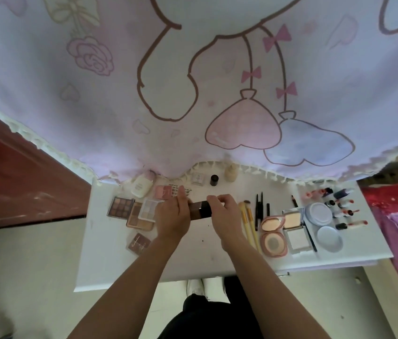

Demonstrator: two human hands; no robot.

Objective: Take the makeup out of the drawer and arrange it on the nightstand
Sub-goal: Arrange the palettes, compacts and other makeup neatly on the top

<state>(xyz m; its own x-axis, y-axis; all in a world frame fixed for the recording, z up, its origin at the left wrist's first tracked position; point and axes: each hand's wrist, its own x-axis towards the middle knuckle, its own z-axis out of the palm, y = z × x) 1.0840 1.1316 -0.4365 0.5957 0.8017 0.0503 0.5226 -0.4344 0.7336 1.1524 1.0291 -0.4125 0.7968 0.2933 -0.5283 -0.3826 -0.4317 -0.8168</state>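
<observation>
Brown rectangular tube (200,211) (darker at its right end) lies crosswise over the middle of the white desk (109,260), held at both ends. Left hand (172,216) has its fingers (182,195) curled round the brown end; right hand (224,214) grips the dark end. Eyeshadow palettes (120,207) lie just left; yellow brushes (248,221), pencils (259,209) and a pink compact (272,233) lie right. Printed cloth (193,81) overhangs the rear edge.
</observation>
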